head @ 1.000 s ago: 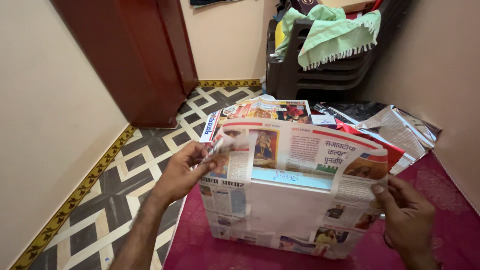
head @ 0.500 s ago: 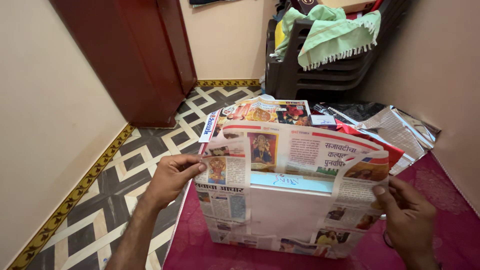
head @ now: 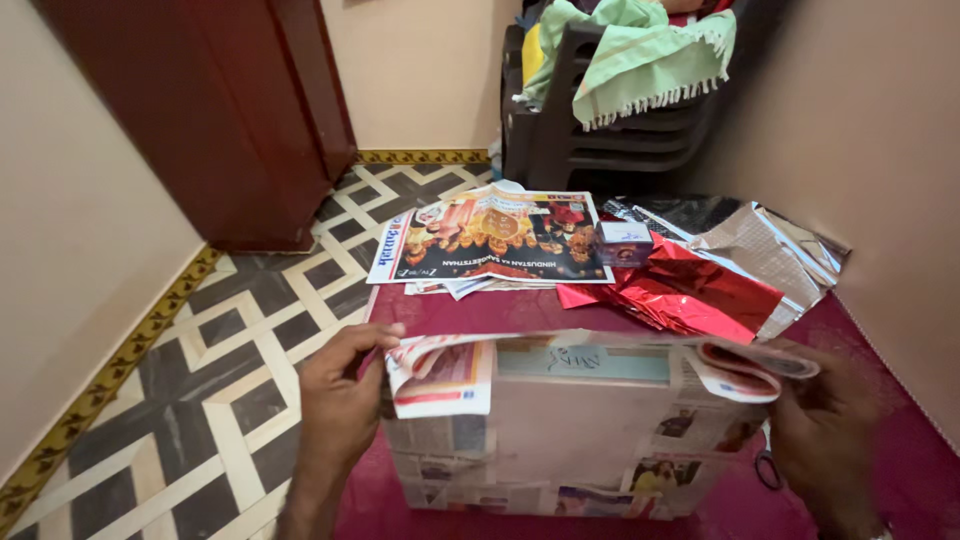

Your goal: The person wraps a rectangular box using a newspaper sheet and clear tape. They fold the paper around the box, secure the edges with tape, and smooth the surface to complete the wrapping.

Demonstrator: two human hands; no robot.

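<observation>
gripping the newspaper sheet (head: 600, 365) draped over the box (head: 560, 440), the left hand (head: 340, 405) has fingers closed on its left edge; the right hand (head: 825, 430) pinches the right edge.

Right hand (head: 825, 440) and scissors (head: 768, 468) partly cut off, blurred

Rectangular box half-wrapped in printed newspaper (head: 560, 440), standing upright on the maroon cloth before you, its pale top with a light-blue strip showing, loose newspaper flap (head: 600, 362) folded flat across the top edge, curled at both ends
</observation>
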